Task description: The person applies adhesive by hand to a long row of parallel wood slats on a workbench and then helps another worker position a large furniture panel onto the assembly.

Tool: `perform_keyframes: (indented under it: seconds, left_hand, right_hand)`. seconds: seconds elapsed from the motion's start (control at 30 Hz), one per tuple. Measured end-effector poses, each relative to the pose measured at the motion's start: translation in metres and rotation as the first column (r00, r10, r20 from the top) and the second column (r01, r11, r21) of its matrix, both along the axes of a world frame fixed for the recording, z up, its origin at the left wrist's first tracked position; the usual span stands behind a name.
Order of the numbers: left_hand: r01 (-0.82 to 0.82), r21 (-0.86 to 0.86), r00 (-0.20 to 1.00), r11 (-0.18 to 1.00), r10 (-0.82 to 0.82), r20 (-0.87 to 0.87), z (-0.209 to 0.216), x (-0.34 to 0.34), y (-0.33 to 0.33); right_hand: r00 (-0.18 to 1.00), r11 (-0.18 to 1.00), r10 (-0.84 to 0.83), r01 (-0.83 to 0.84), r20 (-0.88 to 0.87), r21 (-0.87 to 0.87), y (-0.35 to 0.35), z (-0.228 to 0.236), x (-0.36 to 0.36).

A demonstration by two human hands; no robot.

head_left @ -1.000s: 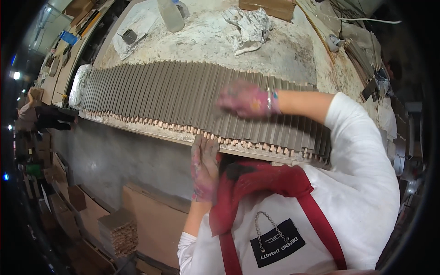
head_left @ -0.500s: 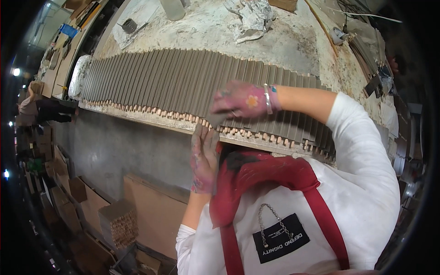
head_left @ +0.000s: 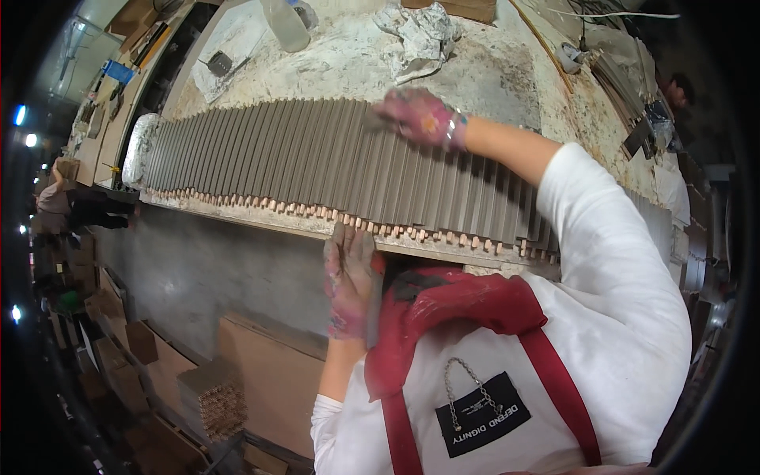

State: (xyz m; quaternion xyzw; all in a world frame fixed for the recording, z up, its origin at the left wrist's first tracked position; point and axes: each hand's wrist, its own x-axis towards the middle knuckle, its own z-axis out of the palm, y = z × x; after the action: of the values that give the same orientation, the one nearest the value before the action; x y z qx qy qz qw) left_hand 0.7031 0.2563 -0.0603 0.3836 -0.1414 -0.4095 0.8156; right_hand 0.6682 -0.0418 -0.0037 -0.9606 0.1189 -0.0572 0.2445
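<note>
A long row of grey-brown strips point(head_left: 261, 154) lies side by side on the worktable, with pale wood-coloured ends jutting out unevenly along the near edge. My left hand point(head_left: 348, 277), in a dirty pink patterned glove, rests its outstretched fingers against those ends near the middle. Over the far edge of the row is my right hand point(head_left: 421, 119), gloved in pink with a flower print. Its fingers are curled and slightly smeared by motion; whatever is in them cannot be made out.
The stained pale worktable point(head_left: 507, 79) carries crumpled foil point(head_left: 418, 39), a translucent bottle point(head_left: 285, 25) and a small dark cup point(head_left: 219, 63). A foil-wrapped block point(head_left: 141, 152) stands at the row's left end. Below are a stack of bundled pieces point(head_left: 214, 396) and brown boards point(head_left: 269, 372). Another person point(head_left: 91, 207) is far left.
My right hand has moved from the near edge across the strips to their far edge. My left hand stays against the near ends. The view has shifted slightly.
</note>
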Motion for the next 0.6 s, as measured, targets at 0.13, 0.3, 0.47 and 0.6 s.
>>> perform_keyframes:
  seconds: [0.13,0.3,0.47,0.6]
  left_hand:
    - [-0.057,0.123,0.988,0.991,0.073,-0.133,0.002,-0.003,0.001]
    - [-0.109,0.14,0.968,0.984,0.137,-0.209,-0.008,-0.006,0.0]
    - [-0.131,0.113,0.961,0.985,0.154,-0.231,-0.009,-0.008,-0.009]
    - [-0.155,0.086,0.966,0.984,0.169,-0.196,-0.006,-0.013,-0.007]
  right_hand:
    - [0.87,0.865,0.493,-0.491,-0.006,-0.104,0.024,-0.006,-0.046]
    - [0.995,0.964,0.016,0.012,-0.103,0.266,-0.001,0.043,-0.023]
    - [0.948,0.961,0.052,0.038,-0.313,0.274,0.03,0.023,-0.014]
    - [0.654,0.649,0.755,-0.735,0.049,-0.196,0.063,-0.002,-0.071]
